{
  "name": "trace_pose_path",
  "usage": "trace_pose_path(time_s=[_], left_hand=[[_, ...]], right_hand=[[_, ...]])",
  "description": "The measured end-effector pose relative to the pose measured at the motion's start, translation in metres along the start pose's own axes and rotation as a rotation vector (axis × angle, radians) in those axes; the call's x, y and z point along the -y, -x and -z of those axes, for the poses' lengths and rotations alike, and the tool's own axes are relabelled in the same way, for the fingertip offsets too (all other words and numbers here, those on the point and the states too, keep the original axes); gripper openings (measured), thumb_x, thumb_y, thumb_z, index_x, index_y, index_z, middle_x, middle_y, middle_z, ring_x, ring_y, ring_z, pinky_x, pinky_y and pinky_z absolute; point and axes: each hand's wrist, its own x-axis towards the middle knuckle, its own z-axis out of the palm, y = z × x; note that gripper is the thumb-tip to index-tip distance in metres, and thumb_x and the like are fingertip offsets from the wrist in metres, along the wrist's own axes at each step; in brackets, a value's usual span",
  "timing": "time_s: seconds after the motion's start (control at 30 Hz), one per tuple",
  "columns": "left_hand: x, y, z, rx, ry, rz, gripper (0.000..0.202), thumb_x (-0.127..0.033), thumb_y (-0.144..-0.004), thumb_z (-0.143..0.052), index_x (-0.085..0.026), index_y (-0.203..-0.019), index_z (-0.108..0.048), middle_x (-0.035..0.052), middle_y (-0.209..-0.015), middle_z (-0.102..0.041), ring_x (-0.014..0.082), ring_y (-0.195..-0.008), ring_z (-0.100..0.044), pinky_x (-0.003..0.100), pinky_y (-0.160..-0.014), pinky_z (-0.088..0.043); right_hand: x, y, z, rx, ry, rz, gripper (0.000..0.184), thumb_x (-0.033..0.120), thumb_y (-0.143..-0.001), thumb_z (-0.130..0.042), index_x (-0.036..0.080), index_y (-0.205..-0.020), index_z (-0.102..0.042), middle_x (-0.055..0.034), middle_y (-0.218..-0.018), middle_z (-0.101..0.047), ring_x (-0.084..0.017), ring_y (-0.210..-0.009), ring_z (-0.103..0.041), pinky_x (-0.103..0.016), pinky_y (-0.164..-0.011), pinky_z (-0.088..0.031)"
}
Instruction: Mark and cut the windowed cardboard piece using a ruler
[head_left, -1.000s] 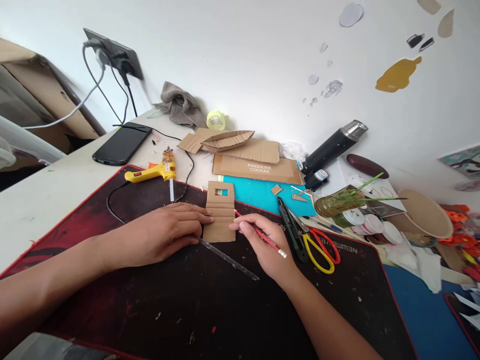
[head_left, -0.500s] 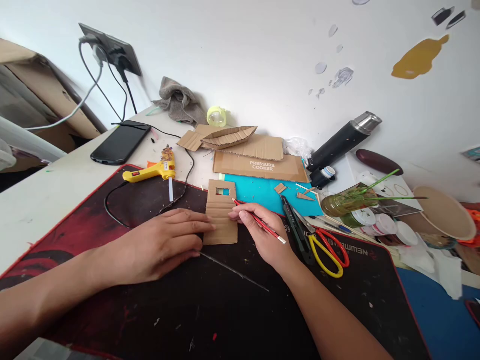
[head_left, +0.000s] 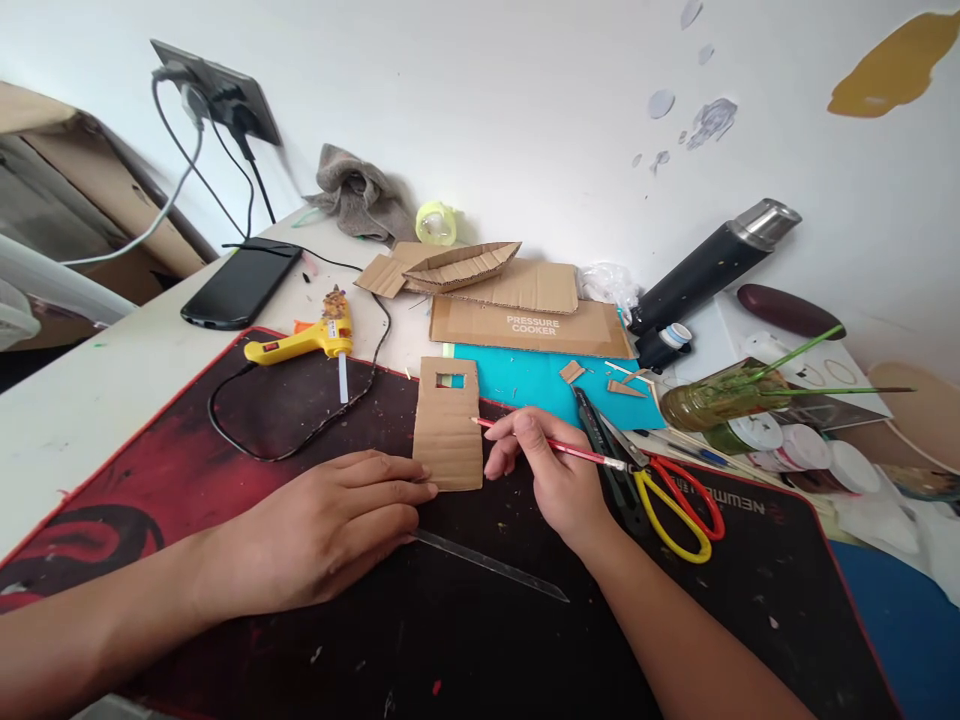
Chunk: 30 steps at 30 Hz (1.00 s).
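My left hand point(head_left: 341, 525) lies flat with its fingers stretched out, its fingertips on the lower left corner of a small cardboard piece point(head_left: 448, 440). That piece has a rectangular hole cut near its far end. From beneath the left fingers a thin clear strip point(head_left: 499, 565), perhaps a ruler, runs out to the right. A red pencil point(head_left: 559, 443) is held in my right hand point(head_left: 559, 475), its tip at the piece's right edge. Beside the right hand lie a dark box cutter point(head_left: 611, 470) and scissors point(head_left: 679, 515) with yellow and red handles.
A yellow glue gun point(head_left: 300, 345) rests at the mat's point(head_left: 247, 420) back left, near a black phone point(head_left: 241, 285). Behind the piece are a blue sheet point(head_left: 517, 380) and larger cardboard point(head_left: 480, 320). A black flask point(head_left: 697, 275) and a jar point(head_left: 694, 400) stand right.
My right hand has drawn the pencil back and to the right of the cardboard. The left hand has slid slightly nearer to me, and more of the clear strip shows.
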Motion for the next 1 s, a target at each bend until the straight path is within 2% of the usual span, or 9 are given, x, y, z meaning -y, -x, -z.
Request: trace_pose_path(time_s=[0.1, 0.23, 0.4, 0.7, 1.0], left_hand=[[0.0002, -0.0004, 0.0001, 0.004, -0.012, -0.003, 0.017, -0.011, -0.106, -0.061, -0.018, -0.119, -0.071, 0.012, -0.128, -0.083, 0.0276, -0.127, -0.076, 0.038, -0.107, -0.063], [0.0003, -0.0012, 0.0005, 0.01, -0.016, 0.003, 0.016, -0.012, -0.107, -0.06, -0.018, -0.118, -0.07, 0.0111, -0.128, -0.084, 0.0272, -0.126, -0.077, 0.037, -0.105, -0.064], [0.0005, -0.0002, -0.0005, 0.012, 0.011, 0.018, 0.018, -0.011, -0.105, -0.062, -0.018, -0.12, -0.07, 0.0115, -0.128, -0.084, 0.027, -0.128, -0.075, 0.037, -0.107, -0.064], [0.0008, 0.0, -0.0008, 0.013, 0.027, 0.026, 0.018, -0.011, -0.106, -0.062, -0.018, -0.12, -0.071, 0.0118, -0.128, -0.083, 0.027, -0.128, -0.075, 0.037, -0.108, -0.064], [0.0001, -0.0004, -0.0004, 0.017, 0.033, 0.041, 0.021, -0.011, -0.105, -0.063, -0.019, -0.122, -0.072, 0.0111, -0.128, -0.083, 0.0269, -0.128, -0.075, 0.038, -0.108, -0.064]], right_hand=[[0.0016, 0.0007, 0.0003, 0.021, -0.006, -0.078, 0.057, 0.071, -0.107, -0.061, 0.019, -0.094, -0.078, -0.0016, -0.061, -0.073, -0.013, -0.047, -0.063, -0.026, -0.048, -0.049], [0.0034, 0.0002, 0.001, 0.049, 0.001, -0.148, 0.062, 0.075, -0.105, -0.06, 0.017, -0.106, -0.082, -0.0008, -0.061, -0.072, -0.011, -0.041, -0.056, -0.025, -0.042, -0.041], [0.0039, -0.0003, 0.0003, 0.015, 0.073, -0.141, 0.066, 0.076, -0.105, -0.056, 0.018, -0.087, -0.08, 0.0026, -0.048, -0.058, -0.01, -0.037, -0.047, -0.023, -0.039, -0.034], [0.0036, -0.0005, -0.0016, 0.018, 0.155, -0.119, 0.063, 0.074, -0.107, -0.055, 0.02, -0.086, -0.08, 0.0039, -0.047, -0.054, -0.01, -0.038, -0.044, -0.024, -0.038, -0.032], [0.0051, -0.0018, -0.002, 0.022, 0.185, -0.113, 0.064, 0.074, -0.108, -0.053, 0.021, -0.086, -0.079, 0.0046, -0.046, -0.054, -0.011, -0.038, -0.045, -0.025, -0.042, -0.038]])
